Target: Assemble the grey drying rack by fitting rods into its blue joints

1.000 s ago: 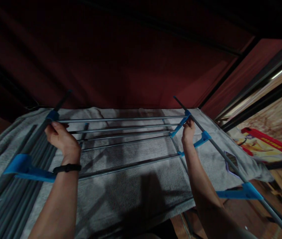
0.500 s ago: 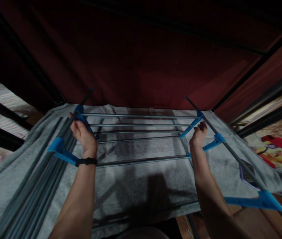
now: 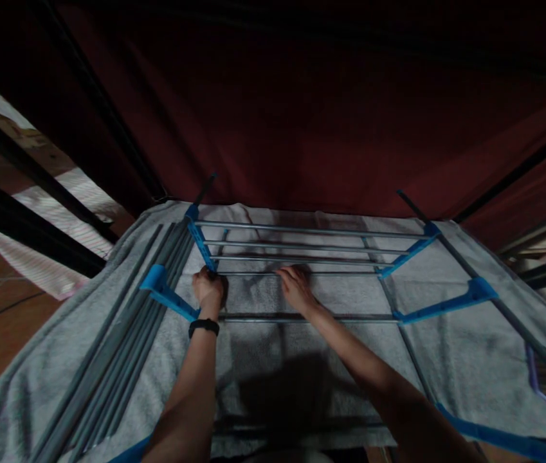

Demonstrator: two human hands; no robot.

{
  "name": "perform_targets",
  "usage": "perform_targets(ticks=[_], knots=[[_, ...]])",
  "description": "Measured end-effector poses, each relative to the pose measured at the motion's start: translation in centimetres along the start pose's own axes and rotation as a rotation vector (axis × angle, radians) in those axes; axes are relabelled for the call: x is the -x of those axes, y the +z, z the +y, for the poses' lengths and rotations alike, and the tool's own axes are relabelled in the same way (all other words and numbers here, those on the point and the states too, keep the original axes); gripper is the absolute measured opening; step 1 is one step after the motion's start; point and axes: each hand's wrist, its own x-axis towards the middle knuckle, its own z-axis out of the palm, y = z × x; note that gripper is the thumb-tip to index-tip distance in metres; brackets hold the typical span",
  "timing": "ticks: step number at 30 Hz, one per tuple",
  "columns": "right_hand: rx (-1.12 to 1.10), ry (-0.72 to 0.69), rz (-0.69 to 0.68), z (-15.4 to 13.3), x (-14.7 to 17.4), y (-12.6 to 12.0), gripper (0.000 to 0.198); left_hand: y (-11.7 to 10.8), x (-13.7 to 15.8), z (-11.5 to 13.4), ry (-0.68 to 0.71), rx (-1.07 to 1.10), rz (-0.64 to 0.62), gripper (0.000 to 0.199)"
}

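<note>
Head cam, pretty dark:
- left hand (image 3: 209, 289) fisted around a drying rack (image 3: 301, 247) rail near the rack's left blue bracket (image 3: 166, 294);
- right hand (image 3: 296, 287) flat, fingers spread, on the gray towel (image 3: 451, 360) draped under the rails, mid-rack

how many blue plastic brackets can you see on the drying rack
5 blue plastic brackets: far left, left by the wrist, far right, mid right, near right at the bottom edge. A blue sliver at bottom left may be another.

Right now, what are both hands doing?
Left hand: closed on a rack rail.
Right hand: fingers bent over the same rail; grip cannot be told.
</note>
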Motion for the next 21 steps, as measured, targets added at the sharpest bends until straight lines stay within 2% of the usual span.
perform_targets(ticks=[2,5,11,18,21], knots=[[0.112,-0.023,-0.101,-1.0,-1.6,0.9,0.045,-0.2,-0.2,0.2,-0.007,-0.045,0.004,0.033],[0.198,-0.014,-0.165,-1.9,-3.1,2.0,0.039,-0.1,-0.2,0.1,-0.005,-0.127,0.018,0.031],[0.174,-0.007,-0.174,-1.9,-4.3,2.1,0.027,0.5,-0.7,-0.7,0.027,-0.245,-0.018,0.038],[0.159,-0.016,-0.158,-1.3,-4.5,1.6,0.036,0.9,-1.1,-0.9,0.047,-0.234,-0.021,0.035],[0.143,-0.031,-0.168,-0.8,-4.3,1.6,0.033,1.2,-1.0,-0.6,0.039,-0.170,-0.019,0.031]])
